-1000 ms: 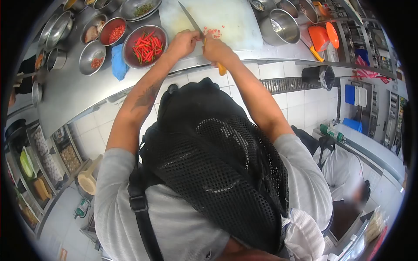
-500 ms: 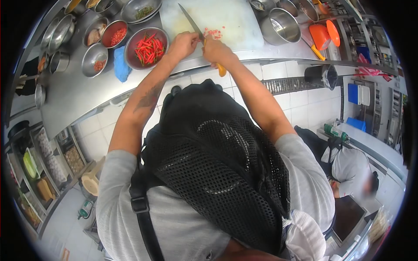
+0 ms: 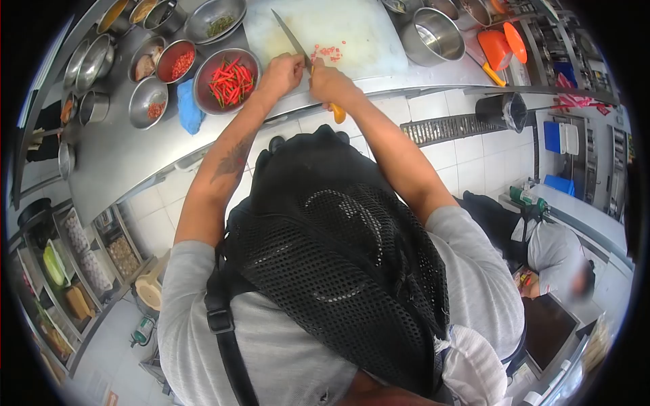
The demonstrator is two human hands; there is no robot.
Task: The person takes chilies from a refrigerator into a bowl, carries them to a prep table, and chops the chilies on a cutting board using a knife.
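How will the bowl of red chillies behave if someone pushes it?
The bowl would probably slide easily, since the metal counter looks smooth. Its chillies lie loose, so they may shift, and some could spill if it tilts.

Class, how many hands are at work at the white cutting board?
2: the left hand, beside the knife blade, and the right hand, around its yellow handle. None seems hidden there.
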